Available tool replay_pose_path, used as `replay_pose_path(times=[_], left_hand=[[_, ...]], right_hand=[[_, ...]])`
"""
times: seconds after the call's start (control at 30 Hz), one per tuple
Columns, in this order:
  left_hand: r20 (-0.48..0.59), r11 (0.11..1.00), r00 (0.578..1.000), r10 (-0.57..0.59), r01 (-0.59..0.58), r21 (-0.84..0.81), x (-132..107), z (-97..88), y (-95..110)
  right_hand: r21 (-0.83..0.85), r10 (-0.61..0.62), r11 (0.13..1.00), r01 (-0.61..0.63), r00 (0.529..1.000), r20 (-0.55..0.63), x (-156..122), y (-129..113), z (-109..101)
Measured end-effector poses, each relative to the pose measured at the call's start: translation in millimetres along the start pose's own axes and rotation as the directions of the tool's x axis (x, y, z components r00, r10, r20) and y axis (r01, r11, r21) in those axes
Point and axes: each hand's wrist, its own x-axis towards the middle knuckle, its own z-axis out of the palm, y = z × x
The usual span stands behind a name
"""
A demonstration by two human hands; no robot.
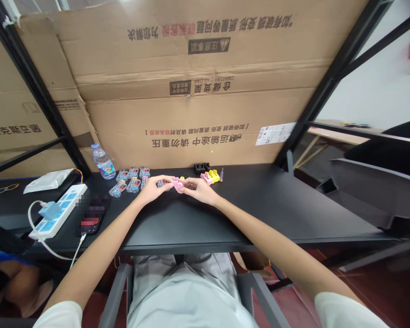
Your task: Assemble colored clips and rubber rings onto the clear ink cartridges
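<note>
My left hand (153,189) and my right hand (201,190) meet over the middle of the black table. Between their fingertips is a small pink plastic part (178,185), pinched from both sides; its exact kind is too small to tell. Just behind my right hand lie a pink piece (206,178) and a yellow piece (214,176) with raised prongs. A black piece (202,167) of similar shape sits behind them. Left of my left hand, several small clear-cased items (133,184) with blue and red insides stand in rows, partly hidden by that hand.
A small dark pointed tube (222,174) stands by the yellow piece. At left are a water bottle (103,161), a white power strip (59,212) with a charger, and a phone (90,218) on a cable. Cardboard (198,109) walls the table's (259,205) back between black posts.
</note>
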Motion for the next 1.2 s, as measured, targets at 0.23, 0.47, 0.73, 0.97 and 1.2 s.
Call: replay_pose_path(times=[0.23,0.47,0.73,0.97,1.2], left_hand=[[-0.011,0.816,0.998,-0.069,0.063,0.574,-7.0,-21.3,-29.7],[-0.007,0.759,0.998,-0.056,0.047,0.649,-4.4,-14.2,-51.5],[0.056,0.887,0.996,-0.068,0.035,0.461,-3.7,-19.6,-29.5],[0.071,0.962,0.997,0.011,-0.03,0.273,-5.8,-8.4,-14.9],[0.133,0.983,0.981,-0.141,0.123,0.136,-10.7,2.4,-13.8]], right_hand=[[-0.008,0.024,1.0,-0.025,0.995,-0.102,1.0,8.1,-5.6],[-0.115,-0.023,0.993,0.009,0.992,-0.122,-0.1,0.2,-5.0],[-0.009,-0.008,1.0,0.007,0.979,-0.201,3.8,2.9,-4.1],[0.184,0.077,0.981,-0.056,0.991,-0.107,3.0,4.6,-3.4],[0.228,0.068,0.972,-0.06,0.997,-0.028,1.6,10.7,1.3]])
